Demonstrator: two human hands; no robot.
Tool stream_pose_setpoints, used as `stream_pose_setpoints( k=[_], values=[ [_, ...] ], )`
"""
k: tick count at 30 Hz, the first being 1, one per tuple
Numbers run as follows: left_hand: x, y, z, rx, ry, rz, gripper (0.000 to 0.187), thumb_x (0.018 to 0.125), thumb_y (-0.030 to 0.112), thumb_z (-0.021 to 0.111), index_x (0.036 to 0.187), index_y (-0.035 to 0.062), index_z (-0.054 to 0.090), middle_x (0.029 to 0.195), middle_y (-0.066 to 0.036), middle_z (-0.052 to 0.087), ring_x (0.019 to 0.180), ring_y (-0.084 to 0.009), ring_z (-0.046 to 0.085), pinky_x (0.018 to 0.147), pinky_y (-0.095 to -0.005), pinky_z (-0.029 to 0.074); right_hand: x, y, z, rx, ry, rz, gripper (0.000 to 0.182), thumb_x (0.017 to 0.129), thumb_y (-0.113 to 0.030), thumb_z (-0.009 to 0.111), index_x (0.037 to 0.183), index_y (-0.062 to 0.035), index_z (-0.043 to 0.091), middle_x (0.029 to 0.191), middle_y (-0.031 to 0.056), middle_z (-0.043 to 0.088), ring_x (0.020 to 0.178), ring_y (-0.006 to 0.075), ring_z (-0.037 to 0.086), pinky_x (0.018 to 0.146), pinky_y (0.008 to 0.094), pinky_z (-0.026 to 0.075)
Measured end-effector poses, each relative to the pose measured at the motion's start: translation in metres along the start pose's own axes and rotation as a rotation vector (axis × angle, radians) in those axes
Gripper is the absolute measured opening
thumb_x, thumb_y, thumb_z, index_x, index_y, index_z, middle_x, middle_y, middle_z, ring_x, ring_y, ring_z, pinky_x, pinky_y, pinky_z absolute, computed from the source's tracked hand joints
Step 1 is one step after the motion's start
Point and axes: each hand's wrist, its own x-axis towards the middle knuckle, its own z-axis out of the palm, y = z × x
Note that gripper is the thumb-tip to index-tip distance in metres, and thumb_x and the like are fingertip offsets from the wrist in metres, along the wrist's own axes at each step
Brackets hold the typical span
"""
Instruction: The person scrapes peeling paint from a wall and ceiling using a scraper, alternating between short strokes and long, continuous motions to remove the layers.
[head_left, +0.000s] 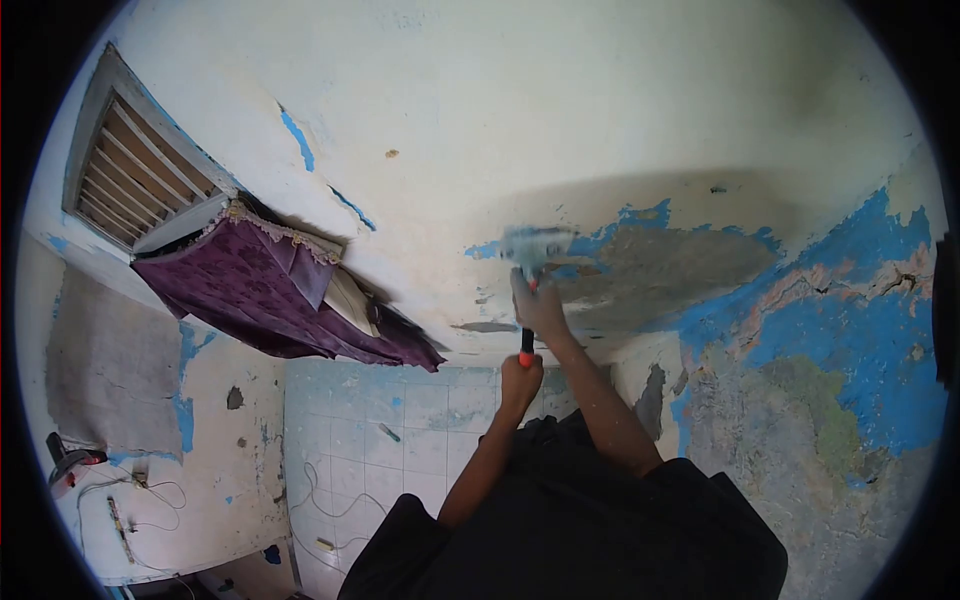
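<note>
A wide-bladed scraper [527, 345] with a black and orange handle is held up against the wall [420, 190]. My left hand [520, 385] is closed around the lower end of the handle. Higher up, near the head, my right hand [540, 308] grips the same tool. The scraper's head is blurred and lies at the left part of a bare grey patch [690, 265], whose ragged upper border shows blue paint [640, 215]. Cream paint covers the wall around it.
A purple curtain [240, 285] hangs at the left below a slatted vent [135, 170]. The right wall [800, 330] has blue paint, cracks and bare plaster. Cables [330, 500] and small objects lie on the tiled floor [350, 440]. A red-black tool [75, 460] is at far left.
</note>
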Motion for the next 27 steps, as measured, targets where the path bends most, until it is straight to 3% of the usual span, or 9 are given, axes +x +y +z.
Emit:
stream_pose_setpoints(
  k=[3, 6, 9, 13, 15, 19, 21, 24, 27],
  values=[
    [-0.007, -0.032, 0.001, 0.050, 0.024, -0.013, 0.031, 0.076, 0.019, 0.057, 0.064, -0.0103, 0.057, 0.059, -0.027, 0.057, 0.062, -0.0374, 0.064, 0.058, -0.0470, 0.044, -0.012, 0.042, 0.006, 0.087, -0.020, 0.124, 0.031, 0.091, -0.023, 0.054, 0.066, -0.0082, 0.043, 0.046, -0.0009, 0.042, 0.033, 0.0099, 0.041, 0.032, 0.0270, 0.030],
    [-0.008, -0.021, -0.003, 0.012, 0.010, -0.060, 0.030, 0.075, 0.018, 0.058, 0.064, -0.0101, 0.057, 0.056, -0.025, 0.056, 0.058, -0.0342, 0.063, 0.057, -0.0462, 0.044, -0.006, 0.017, 0.007, -0.103, -0.023, 0.030, 0.028, 0.087, -0.025, 0.056, 0.074, -0.0004, 0.053, 0.049, 0.0076, 0.047, 0.043, 0.0198, 0.047, 0.044, 0.0353, 0.036],
    [-0.018, 0.007, -0.009, -0.067, -0.064, -0.126, 0.031, 0.075, 0.019, 0.059, 0.063, -0.0097, 0.056, 0.053, -0.021, 0.055, 0.053, -0.0270, 0.059, 0.055, -0.0445, 0.043, -0.006, -0.005, 0.004, -0.089, -0.063, 0.013, 0.028, 0.087, -0.025, 0.055, 0.077, 0.0004, 0.054, 0.051, 0.0090, 0.048, 0.044, 0.0222, 0.049, 0.046, 0.0368, 0.037],
    [-0.009, -0.049, 0.003, -0.020, -0.001, -0.069, 0.032, 0.076, 0.019, 0.058, 0.061, -0.0087, 0.055, 0.050, -0.018, 0.053, 0.049, -0.0242, 0.056, 0.051, -0.0422, 0.041, -0.016, 0.031, 0.011, 0.022, -0.039, 0.087, 0.029, 0.090, -0.022, 0.055, 0.068, -0.0066, 0.046, 0.046, -0.0004, 0.042, 0.033, 0.0112, 0.041, 0.031, 0.0281, 0.031],
    [-0.001, -0.055, 0.002, -0.001, 0.039, -0.044, 0.032, 0.076, 0.019, 0.058, 0.059, -0.0076, 0.054, 0.048, -0.015, 0.052, 0.045, -0.0225, 0.054, 0.048, -0.0402, 0.041, -0.016, 0.015, 0.013, 0.071, -0.033, 0.152, 0.030, 0.090, -0.023, 0.055, 0.067, -0.0065, 0.045, 0.047, 0.0001, 0.043, 0.033, 0.0119, 0.041, 0.033, 0.0290, 0.032],
    [-0.020, 0.052, -0.031, -0.159, -0.077, -0.081, 0.031, 0.077, 0.019, 0.058, 0.057, -0.0042, 0.053, 0.046, -0.009, 0.050, 0.041, -0.0185, 0.051, 0.044, -0.0359, 0.039, -0.008, -0.044, 0.023, -0.067, -0.002, -0.135, 0.032, 0.090, -0.022, 0.056, 0.064, -0.0068, 0.044, 0.046, 0.0015, 0.042, 0.034, 0.0130, 0.040, 0.036, 0.0307, 0.033],
    [-0.020, 0.038, -0.027, -0.109, -0.043, -0.057, 0.030, 0.077, 0.019, 0.058, 0.057, -0.0040, 0.053, 0.046, -0.009, 0.050, 0.041, -0.0181, 0.051, 0.043, -0.0353, 0.040, -0.003, -0.044, 0.024, -0.146, -0.031, -0.122, 0.033, 0.090, -0.022, 0.056, 0.064, -0.0067, 0.043, 0.045, 0.0020, 0.042, 0.034, 0.0135, 0.040, 0.037, 0.0315, 0.033],
    [-0.019, -0.012, -0.014, -0.101, -0.042, -0.112, 0.030, 0.077, 0.018, 0.057, 0.058, -0.0039, 0.053, 0.046, -0.009, 0.051, 0.041, -0.0186, 0.052, 0.044, -0.0348, 0.041, -0.009, 0.033, 0.017, -0.347, 0.024, -0.138, 0.033, 0.091, -0.023, 0.055, 0.065, -0.0062, 0.044, 0.046, 0.0015, 0.042, 0.034, 0.0126, 0.041, 0.035, 0.0301, 0.033],
    [-0.020, -0.010, -0.019, -0.061, -0.039, -0.143, 0.030, 0.077, 0.018, 0.057, 0.058, -0.0045, 0.053, 0.046, -0.010, 0.051, 0.043, -0.0190, 0.053, 0.045, -0.0360, 0.042, -0.007, 0.037, 0.018, -0.108, -0.033, -0.078, 0.033, 0.091, -0.024, 0.054, 0.066, -0.0058, 0.044, 0.046, 0.0008, 0.041, 0.033, 0.0117, 0.040, 0.033, 0.0286, 0.032]
  ],
)
